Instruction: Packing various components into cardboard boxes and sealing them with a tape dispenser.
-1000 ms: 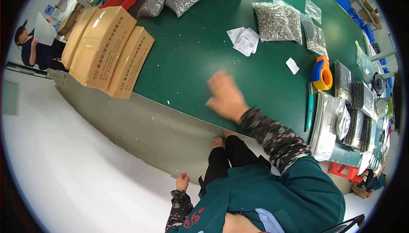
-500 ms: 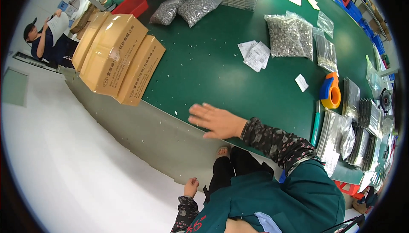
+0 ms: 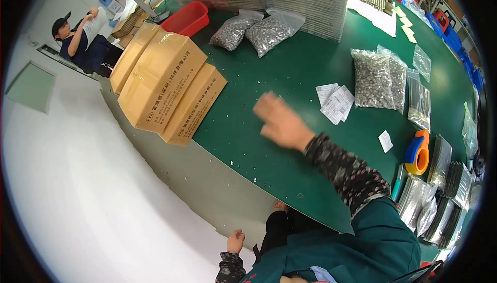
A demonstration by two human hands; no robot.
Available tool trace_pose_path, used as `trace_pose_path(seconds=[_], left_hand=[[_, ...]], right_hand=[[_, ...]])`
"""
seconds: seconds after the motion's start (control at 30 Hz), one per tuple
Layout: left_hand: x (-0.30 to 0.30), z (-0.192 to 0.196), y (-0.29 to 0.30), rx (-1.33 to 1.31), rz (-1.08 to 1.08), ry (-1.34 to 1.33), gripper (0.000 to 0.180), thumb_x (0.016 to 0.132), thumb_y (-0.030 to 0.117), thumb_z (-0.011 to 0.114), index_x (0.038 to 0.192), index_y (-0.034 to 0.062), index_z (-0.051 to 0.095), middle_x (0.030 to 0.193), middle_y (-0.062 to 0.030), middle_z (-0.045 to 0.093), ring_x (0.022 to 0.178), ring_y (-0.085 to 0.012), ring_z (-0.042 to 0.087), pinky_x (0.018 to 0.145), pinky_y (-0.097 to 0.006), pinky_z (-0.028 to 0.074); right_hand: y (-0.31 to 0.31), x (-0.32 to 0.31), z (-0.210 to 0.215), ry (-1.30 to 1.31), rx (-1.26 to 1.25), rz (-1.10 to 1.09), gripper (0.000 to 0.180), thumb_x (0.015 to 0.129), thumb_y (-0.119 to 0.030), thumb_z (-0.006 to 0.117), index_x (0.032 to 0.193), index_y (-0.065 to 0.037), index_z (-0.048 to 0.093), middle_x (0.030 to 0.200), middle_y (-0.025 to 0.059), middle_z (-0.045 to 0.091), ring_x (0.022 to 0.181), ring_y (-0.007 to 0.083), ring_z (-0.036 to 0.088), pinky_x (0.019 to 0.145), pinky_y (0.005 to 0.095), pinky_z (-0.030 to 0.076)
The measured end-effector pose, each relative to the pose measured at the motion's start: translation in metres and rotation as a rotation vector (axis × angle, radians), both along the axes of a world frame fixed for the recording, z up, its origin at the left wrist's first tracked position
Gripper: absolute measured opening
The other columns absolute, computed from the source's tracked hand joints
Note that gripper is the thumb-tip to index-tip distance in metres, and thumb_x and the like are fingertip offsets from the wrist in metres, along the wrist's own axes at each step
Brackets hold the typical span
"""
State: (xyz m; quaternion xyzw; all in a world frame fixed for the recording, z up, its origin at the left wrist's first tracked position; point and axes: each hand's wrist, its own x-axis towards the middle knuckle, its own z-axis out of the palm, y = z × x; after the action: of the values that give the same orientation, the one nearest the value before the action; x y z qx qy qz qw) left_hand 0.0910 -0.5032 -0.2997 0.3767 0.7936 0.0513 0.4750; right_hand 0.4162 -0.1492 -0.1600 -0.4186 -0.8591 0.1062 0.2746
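Note:
My right hand [image 3: 283,122] is over the green tabletop [image 3: 243,143], palm down with fingers stretched out, slightly smeared by motion. It holds nothing; I cannot tell whether it touches the surface. Small white scraps [image 3: 231,162] dot the table near its front edge. Several printed slips of paper [image 3: 336,104] lie to the right of this hand. My left hand [image 3: 236,241] hangs low beside my body, away from the table, its fingers loosely curled with nothing seen in them.
Taped cardboard boxes [image 3: 160,84] stand stacked at the left. Bags of small metal parts [image 3: 373,78] lie at right and others [image 3: 274,30] behind, near a red bin [image 3: 187,18] and stacked trays [image 3: 305,3]. A tape dispenser [image 3: 417,153] sits at right. Another person [image 3: 85,42] stands far left.
My right hand has moved from the table's front edge farther in over the tabletop. The view has shifted, so the table and boxes appear lower and farther right. My left hand still hangs low.

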Motion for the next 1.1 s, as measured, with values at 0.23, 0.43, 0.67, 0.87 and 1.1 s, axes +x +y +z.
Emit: trace_pose_path(seconds=[0.23,0.43,0.67,0.87,1.1], left_hand=[[0.027,0.010,0.017,-0.005,-0.085,-0.077,0.035,0.083,0.019,0.053,0.113,0.0017,0.052,0.094,-0.0093,0.062,0.084,-0.0166,0.061,0.069,-0.027,0.048],[0.022,0.016,0.016,-0.100,-0.082,-0.070,0.037,0.082,0.023,0.055,0.112,0.0015,0.053,0.096,-0.0125,0.062,0.087,-0.0213,0.061,0.075,-0.031,0.047],[-0.007,-0.011,0.020,-0.095,-0.037,-0.095,0.036,0.081,0.024,0.055,0.109,0.0022,0.055,0.095,-0.0135,0.063,0.089,-0.0226,0.061,0.078,-0.032,0.047],[-0.046,-0.024,0.055,-0.189,-0.118,-0.069,0.036,0.079,0.024,0.056,0.106,0.0013,0.055,0.092,-0.0128,0.064,0.079,-0.0209,0.063,0.073,-0.030,0.048],[-0.078,-0.014,0.094,-0.074,0.135,-0.151,0.033,0.083,0.021,0.053,0.108,-0.0011,0.051,0.087,-0.0103,0.064,0.075,-0.0168,0.062,0.059,-0.028,0.049]], right_hand=[[0.050,0.009,-0.038,0.045,0.013,-0.228,0.063,0.075,-0.033,0.058,0.121,0.004,0.037,0.126,0.0257,0.035,0.121,0.0393,0.031,0.103,0.0451,0.023],[0.009,-0.046,-0.013,0.105,0.012,0.439,0.058,0.078,-0.028,0.056,0.126,-0.003,0.036,0.128,0.0212,0.035,0.124,0.0353,0.029,0.104,0.0444,0.023],[0.078,0.003,-0.039,-0.001,-0.022,-0.302,0.054,0.084,-0.029,0.051,0.127,0.000,0.035,0.130,0.0248,0.032,0.124,0.0378,0.027,0.103,0.0433,0.024],[0.102,-0.032,-0.003,0.228,-0.198,0.030,0.050,0.086,-0.024,0.049,0.130,-0.004,0.034,0.131,0.0185,0.036,0.124,0.0330,0.032,0.102,0.0389,0.029],[0.200,-0.061,-0.023,0.347,-0.176,0.021,0.044,0.081,-0.004,0.045,0.125,-0.003,0.040,0.128,0.0166,0.041,0.122,0.0285,0.036,0.100,0.0352,0.032]])
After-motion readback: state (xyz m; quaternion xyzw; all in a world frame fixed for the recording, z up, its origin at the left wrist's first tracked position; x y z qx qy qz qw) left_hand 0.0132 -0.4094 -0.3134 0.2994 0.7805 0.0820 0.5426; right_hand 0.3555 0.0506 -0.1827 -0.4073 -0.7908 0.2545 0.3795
